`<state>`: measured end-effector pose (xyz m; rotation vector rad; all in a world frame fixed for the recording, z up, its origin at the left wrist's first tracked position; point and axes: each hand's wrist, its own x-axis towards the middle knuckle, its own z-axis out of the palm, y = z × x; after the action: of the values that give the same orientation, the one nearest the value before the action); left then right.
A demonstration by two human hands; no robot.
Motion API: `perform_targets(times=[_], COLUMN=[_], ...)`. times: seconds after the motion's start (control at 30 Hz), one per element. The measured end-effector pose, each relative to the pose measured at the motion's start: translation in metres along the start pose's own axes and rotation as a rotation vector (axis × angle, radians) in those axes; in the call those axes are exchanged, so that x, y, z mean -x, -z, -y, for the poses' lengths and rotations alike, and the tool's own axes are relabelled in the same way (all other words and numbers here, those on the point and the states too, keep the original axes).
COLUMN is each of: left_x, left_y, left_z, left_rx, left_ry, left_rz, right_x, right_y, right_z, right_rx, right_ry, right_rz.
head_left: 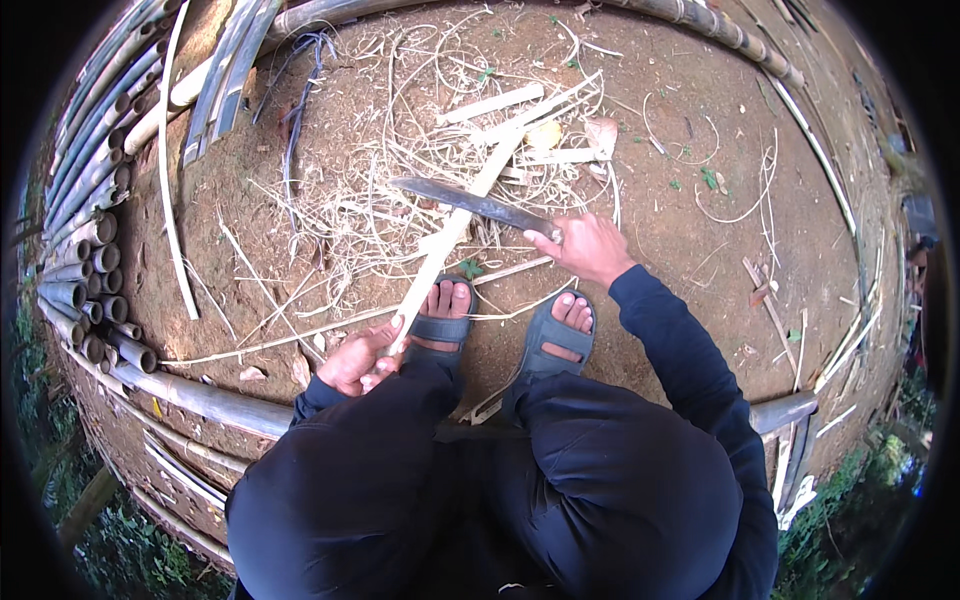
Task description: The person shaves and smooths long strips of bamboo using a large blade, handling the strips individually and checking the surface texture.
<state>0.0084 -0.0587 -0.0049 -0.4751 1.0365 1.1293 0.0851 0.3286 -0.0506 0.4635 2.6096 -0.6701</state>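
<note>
A pale split bamboo strip (436,262) slants up and away from my left hand (362,358), whose fingers are wrapped round its near end. My right hand (592,247) is closed on the handle of a machete (478,203). The dark blade points left and lies across the strip around its middle; whether its edge bites into the bamboo, I cannot tell. The strip's far end reaches the pile of thin curled shavings (345,235) on the ground. Both hands are in front of my sandalled feet (560,330).
Bamboo poles (100,235) are stacked at the left. A long pole (690,20) borders the far side, and another pole (215,400) runs close behind my feet. Short pale offcuts (490,103) lie among the shavings. Dark split lengths (225,85) rest at the far left.
</note>
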Motion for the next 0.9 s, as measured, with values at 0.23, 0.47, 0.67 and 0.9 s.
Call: perform_targets(times=[0.23, 0.47, 0.67, 0.9], left_x=[0.019, 0.026, 0.018, -0.021], left_y=[-0.003, -0.022, -0.041, -0.048], left_z=[0.001, -0.015, -0.047, -0.049], left_rx=[-0.091, -0.069, -0.119, -0.268], left_ry=[-0.185, -0.157, -0.199, -0.189], left_rz=[0.014, -0.099, -0.062, -0.232], right_x=[0.013, 0.05, 0.051, 0.08], right_y=[0.014, -0.024, -0.038, -0.026], right_z=[-0.014, 0.015, 0.004, 0.029], right_rx=[-0.085, -0.356, -0.385, -0.574], right_ry=[-0.144, -0.205, -0.301, -0.179], right_rz=[-0.012, -0.002, -0.441, -0.459])
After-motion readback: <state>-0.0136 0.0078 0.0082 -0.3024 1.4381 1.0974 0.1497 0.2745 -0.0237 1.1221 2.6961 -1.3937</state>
